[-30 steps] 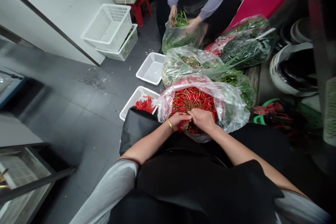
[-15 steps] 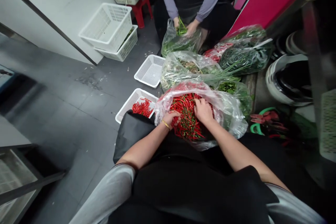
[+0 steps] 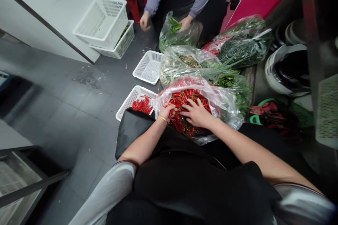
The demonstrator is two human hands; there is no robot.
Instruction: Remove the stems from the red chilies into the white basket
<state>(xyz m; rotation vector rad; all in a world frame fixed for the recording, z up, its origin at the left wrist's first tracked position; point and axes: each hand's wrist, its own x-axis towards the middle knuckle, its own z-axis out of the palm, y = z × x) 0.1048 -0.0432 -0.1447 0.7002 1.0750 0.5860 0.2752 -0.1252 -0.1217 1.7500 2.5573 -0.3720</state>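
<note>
A clear plastic bag point(image 3: 224, 100), its mouth folded back, holds a heap of thin red chilies point(image 3: 188, 95) with green stems. At the heap's left side is my left hand point(image 3: 166, 111), a gold bangle on its wrist; its fingers are curled, with red chilies showing at the fingertips. My right hand point(image 3: 197, 114) lies palm down over the chilies, fingers spread and touching them. To the left of the bag, a white perforated basket point(image 3: 126, 107) contains a smaller pile of red chilies point(image 3: 142, 104). Dark cloth over my knee covers the basket's near corner.
Another white basket point(image 3: 142, 74) stands just beyond. Bags of greens point(image 3: 169, 74) lie past the chili bag. Across from me a co-worker's hand point(image 3: 186, 23) holds green stalks. Stacked white crates point(image 3: 100, 38) are at the left, a white bucket point(image 3: 271, 81) at the right.
My right hand has moved toward me and left across the chilies, its fingers spreading. My left hand has shifted slightly up and left. The co-worker's one hand has swung out toward the crates.
</note>
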